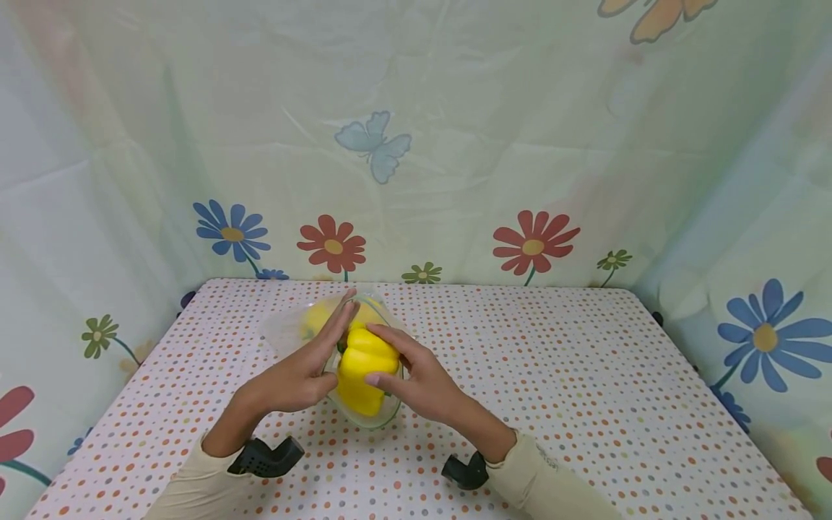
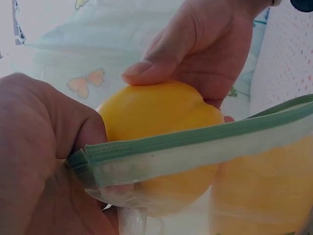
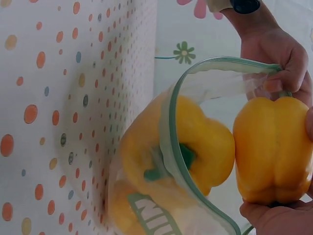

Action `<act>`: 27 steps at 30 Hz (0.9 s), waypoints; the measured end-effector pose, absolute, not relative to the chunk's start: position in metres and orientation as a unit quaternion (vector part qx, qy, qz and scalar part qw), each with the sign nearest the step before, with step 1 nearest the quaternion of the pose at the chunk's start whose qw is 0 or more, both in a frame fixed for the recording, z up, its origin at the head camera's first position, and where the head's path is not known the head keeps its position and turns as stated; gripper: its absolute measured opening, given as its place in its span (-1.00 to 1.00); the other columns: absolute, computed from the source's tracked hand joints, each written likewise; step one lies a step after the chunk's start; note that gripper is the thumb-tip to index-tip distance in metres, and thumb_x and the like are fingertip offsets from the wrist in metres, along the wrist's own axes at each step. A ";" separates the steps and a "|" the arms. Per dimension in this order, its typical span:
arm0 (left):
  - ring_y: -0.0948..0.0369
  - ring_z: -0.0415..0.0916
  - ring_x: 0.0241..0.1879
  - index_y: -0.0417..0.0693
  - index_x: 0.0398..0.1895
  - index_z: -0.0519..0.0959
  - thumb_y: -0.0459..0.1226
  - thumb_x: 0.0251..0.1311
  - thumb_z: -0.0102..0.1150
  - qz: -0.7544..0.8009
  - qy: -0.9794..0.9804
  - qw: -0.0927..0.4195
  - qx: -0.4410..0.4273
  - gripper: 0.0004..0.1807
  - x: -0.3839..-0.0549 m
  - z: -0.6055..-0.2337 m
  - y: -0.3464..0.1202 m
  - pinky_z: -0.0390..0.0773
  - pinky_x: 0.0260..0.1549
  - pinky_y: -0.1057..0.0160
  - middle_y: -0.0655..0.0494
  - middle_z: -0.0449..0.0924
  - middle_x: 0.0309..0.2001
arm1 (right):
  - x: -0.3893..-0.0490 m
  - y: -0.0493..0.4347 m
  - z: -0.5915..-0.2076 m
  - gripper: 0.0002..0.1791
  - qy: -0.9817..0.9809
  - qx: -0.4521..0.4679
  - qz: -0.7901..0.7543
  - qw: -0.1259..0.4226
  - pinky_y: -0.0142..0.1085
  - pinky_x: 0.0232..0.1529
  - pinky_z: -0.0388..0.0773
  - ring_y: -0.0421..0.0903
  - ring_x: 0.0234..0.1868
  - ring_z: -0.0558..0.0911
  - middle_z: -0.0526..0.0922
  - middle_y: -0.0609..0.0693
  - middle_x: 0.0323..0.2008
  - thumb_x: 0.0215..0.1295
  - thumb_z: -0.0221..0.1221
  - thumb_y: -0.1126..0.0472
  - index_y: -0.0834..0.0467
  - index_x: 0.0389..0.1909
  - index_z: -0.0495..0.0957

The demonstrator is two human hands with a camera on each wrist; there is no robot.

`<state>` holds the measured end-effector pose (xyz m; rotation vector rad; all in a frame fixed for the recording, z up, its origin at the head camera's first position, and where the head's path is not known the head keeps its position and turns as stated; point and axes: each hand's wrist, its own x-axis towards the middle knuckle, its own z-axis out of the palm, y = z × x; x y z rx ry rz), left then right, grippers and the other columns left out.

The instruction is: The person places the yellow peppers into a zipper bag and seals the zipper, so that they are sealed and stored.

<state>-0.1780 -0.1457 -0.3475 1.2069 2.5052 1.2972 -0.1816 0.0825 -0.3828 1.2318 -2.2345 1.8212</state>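
My right hand (image 1: 425,379) grips a yellow bell pepper (image 1: 365,372), thumb on one side and fingers on the other, at the mouth of a clear zip bag (image 3: 172,115) with a green seal. In the left wrist view, the lower part of this pepper (image 2: 156,107) shows through the bag's wall. My left hand (image 1: 292,375) pinches the bag's rim between thumb and curled finger, its other fingers stretched along the opening. Inside the bag lie more yellow peppers (image 3: 139,132); one with a green stem (image 3: 187,155) faces the opening, close beside the held pepper.
The bag lies on a table covered with a white, dotted cloth (image 1: 552,375). Behind and on both sides hangs a pale curtain (image 1: 468,144) printed with flowers and butterflies. Each wrist bears a dark camera mount (image 1: 268,458).
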 end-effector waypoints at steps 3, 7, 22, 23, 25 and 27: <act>0.20 -0.50 0.50 -0.05 0.55 -0.42 -0.63 0.00 -0.10 0.418 0.818 0.033 0.393 0.09 -0.177 -0.346 -0.146 -0.12 0.37 -0.10 0.27 -0.65 0.52 | -0.176 0.081 -0.371 -0.31 -0.727 0.380 0.572 0.013 -0.21 0.17 0.45 0.03 0.13 0.48 0.35 0.16 0.31 0.24 0.22 0.43 0.30 0.39 0.24; 0.19 -0.50 0.50 -0.06 0.55 -0.41 -0.65 -0.01 -0.10 0.417 0.819 0.028 0.393 0.10 -0.176 -0.344 -0.145 -0.11 0.36 -0.13 0.27 -0.64 0.52 | -0.167 0.081 -0.349 -0.34 -0.744 0.354 0.566 0.016 -0.15 0.17 0.45 0.09 0.12 0.50 0.37 0.25 0.29 0.21 0.23 0.45 0.41 0.34 0.26; 0.19 -0.48 0.50 0.00 0.55 -0.43 -0.63 0.01 -0.12 0.415 0.823 0.028 0.387 0.09 -0.175 -0.339 -0.149 -0.09 0.38 0.18 0.22 -0.64 0.53 | -0.195 0.069 -0.368 -0.29 -0.760 0.352 0.546 0.019 -0.23 0.10 0.49 -0.04 0.06 0.51 0.41 0.06 0.26 0.23 0.27 0.31 0.20 0.40 0.27; 0.18 -0.47 0.50 -0.02 0.55 -0.43 -0.63 0.01 -0.12 0.413 0.825 0.027 0.386 0.09 -0.175 -0.339 -0.150 -0.10 0.38 0.21 0.19 -0.63 0.53 | -0.196 0.069 -0.369 -0.29 -0.762 0.351 0.544 0.019 -0.24 0.10 0.49 -0.06 0.06 0.51 0.41 0.04 0.27 0.24 0.28 0.28 0.17 0.40 0.27; 0.18 -0.47 0.50 -0.07 0.55 -0.42 -0.63 0.01 -0.13 0.411 0.828 0.025 0.381 0.07 -0.175 -0.339 -0.151 -0.11 0.38 0.24 0.14 -0.62 0.54 | -0.196 0.068 -0.368 -0.29 -0.765 0.348 0.542 0.024 -0.25 0.11 0.48 -0.09 0.08 0.51 0.40 0.01 0.28 0.24 0.28 0.24 0.15 0.40 0.27; 0.19 -0.47 0.50 -0.10 0.55 -0.41 -0.64 0.01 -0.13 0.411 0.830 0.025 0.375 0.06 -0.175 -0.338 -0.151 -0.12 0.39 0.21 0.14 -0.60 0.54 | -0.196 0.067 -0.367 -0.30 -0.770 0.335 0.541 0.036 -0.25 0.16 0.44 -0.12 0.14 0.49 0.40 -0.02 0.30 0.24 0.28 0.20 0.15 0.40 0.29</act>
